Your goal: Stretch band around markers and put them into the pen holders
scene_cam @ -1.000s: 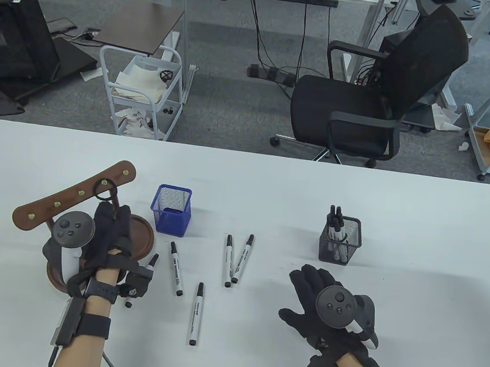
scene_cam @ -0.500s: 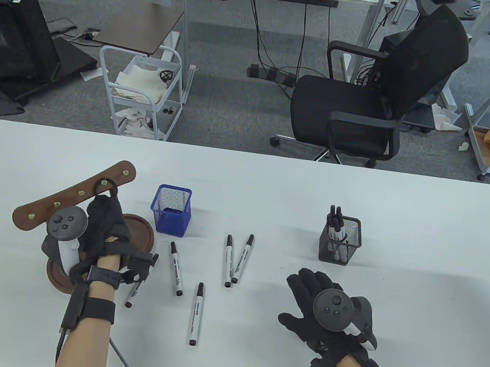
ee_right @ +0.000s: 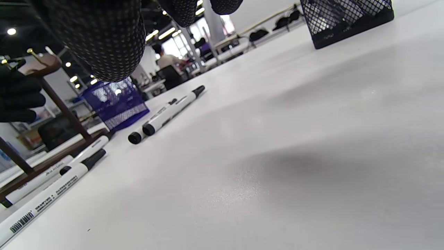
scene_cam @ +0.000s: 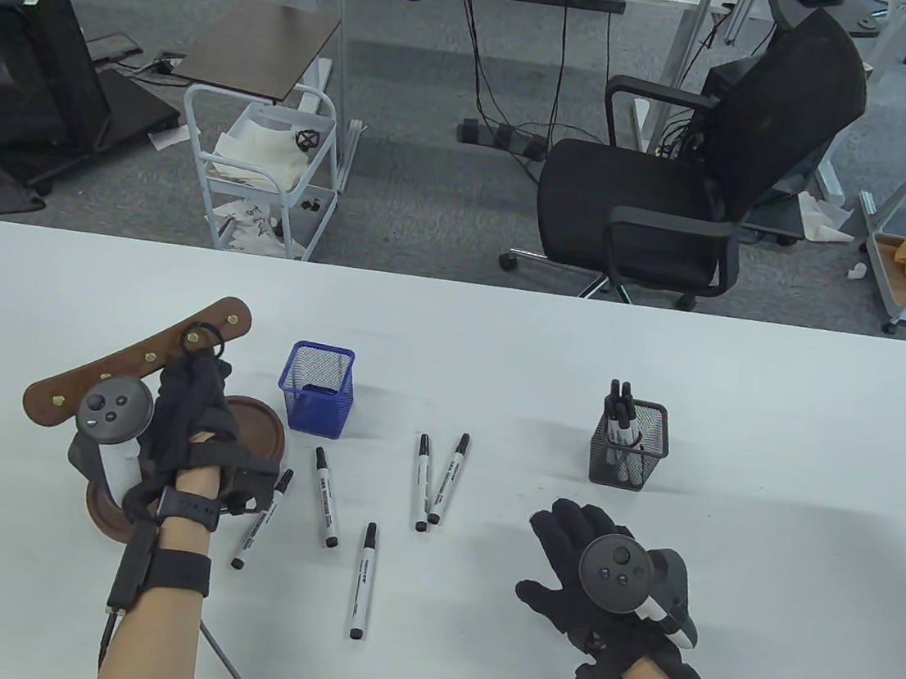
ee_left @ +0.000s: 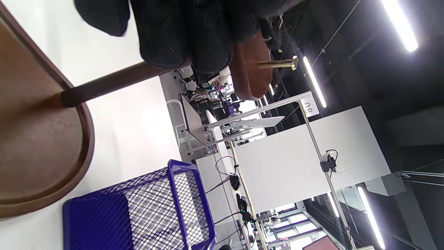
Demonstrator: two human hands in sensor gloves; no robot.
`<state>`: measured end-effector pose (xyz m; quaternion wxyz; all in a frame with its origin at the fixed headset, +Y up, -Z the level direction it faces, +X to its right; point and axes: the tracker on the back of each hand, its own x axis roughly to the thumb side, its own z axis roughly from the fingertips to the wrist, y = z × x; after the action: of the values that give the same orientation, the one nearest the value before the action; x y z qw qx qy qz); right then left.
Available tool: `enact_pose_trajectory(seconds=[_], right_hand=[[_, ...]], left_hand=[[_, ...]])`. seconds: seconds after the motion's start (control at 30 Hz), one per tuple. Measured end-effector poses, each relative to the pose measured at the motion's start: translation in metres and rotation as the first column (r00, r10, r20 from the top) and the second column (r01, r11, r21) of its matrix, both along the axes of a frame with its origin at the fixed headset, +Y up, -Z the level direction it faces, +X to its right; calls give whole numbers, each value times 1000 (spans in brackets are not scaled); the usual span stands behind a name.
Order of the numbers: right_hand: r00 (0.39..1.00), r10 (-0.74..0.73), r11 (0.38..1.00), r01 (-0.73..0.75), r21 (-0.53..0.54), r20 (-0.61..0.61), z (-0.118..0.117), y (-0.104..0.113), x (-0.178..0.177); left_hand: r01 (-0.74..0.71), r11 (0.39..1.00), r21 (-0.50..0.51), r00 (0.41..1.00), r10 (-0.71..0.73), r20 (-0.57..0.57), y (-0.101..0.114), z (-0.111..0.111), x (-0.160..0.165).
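At the wooden rack on the near left of the table, my left hand (scene_cam: 194, 398) reaches up to the black elastic band (scene_cam: 208, 336) hanging as a loop from a brass peg (ee_left: 277, 64) of the curved brown hanger bar (scene_cam: 132, 362). The gloved fingertips (scene_cam: 206, 367) are at the band, but no view shows whether they pinch it, so I cannot tell if it is gripped. My right hand (scene_cam: 582, 566) rests flat and relaxed on the table, fingers spread, holding nothing.

To do this step well, I judge I should hook a finger inside the loop and draw it off along the peg's axis rather than pulling down, so the light rack with its round brown wooden base (scene_cam: 255, 435) does not tip. The right hand could meanwhile gather markers.

Five loose white markers with black caps (scene_cam: 325, 497) lie on the white table (scene_cam: 503, 337) between the hands, two of them touching. The empty-looking blue mesh pen holder (scene_cam: 316, 387) stands just beside the rack; the black mesh pen holder (scene_cam: 628, 445), well apart to the right, already holds some markers.

Beyond the table: grey carpet, a black mesh office chair (scene_cam: 687, 178), a white wire trolley (scene_cam: 255, 167), desks and trailing cables.
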<state>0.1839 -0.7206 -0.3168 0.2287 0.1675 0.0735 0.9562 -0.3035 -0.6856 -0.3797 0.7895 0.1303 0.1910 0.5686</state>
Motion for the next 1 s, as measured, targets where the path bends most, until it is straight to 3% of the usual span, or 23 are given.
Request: enact_pose_trajectory(seconds=[0.33,0.67,0.83,1.0], right_hand=[[1000,-2,1000,2,-8,3,-1,-1,0],[1000,8,1000,-8,-20,-1,-1,-3,-2],[1000,9,1000,-9,-25,-1,-2,-4,-3],[1000,-17,999,16,-48,-2,-3,-6,-3]], left_hand=[[69,997,43,996,-71,59,14,8,9],[89,992,88,972,-106,212,13,22,39],[78,994,81,938,-101,331,8,28,66],[88,993,77,866,-115,487,7,34,105]])
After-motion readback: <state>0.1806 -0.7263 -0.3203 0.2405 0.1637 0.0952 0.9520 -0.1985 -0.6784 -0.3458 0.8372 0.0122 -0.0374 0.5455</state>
